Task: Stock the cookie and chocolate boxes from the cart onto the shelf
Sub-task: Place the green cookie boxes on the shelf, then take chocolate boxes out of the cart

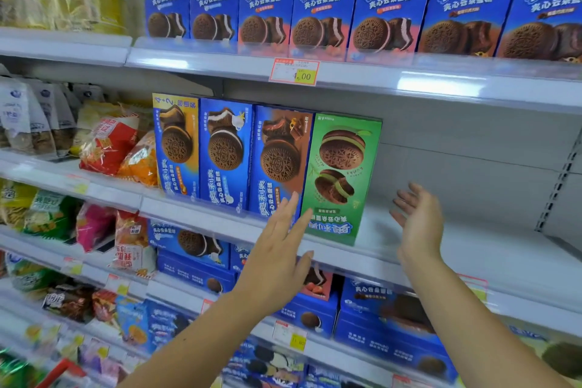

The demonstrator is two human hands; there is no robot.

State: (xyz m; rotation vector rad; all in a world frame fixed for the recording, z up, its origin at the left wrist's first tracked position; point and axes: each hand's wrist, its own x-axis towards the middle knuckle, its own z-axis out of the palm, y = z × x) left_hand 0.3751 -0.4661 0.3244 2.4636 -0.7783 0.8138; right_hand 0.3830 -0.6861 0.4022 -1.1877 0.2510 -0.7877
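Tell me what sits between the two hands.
In the head view, the lower end of the green box stands between the left hand and the right hand, with bare shelf on its right.

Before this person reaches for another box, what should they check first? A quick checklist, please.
1. Hands free: left hand and right hand are open and hold nothing: ok.
2. Green box stands in line beside the brown-fronted box: ok.
3. Green box right way up: its lettering reads upside down: not ok.
4. Room for the next box: the shelf is bare to the right of the green box: ok.
5. Boxes left in the cart: its contents are out of view: cannot tell.
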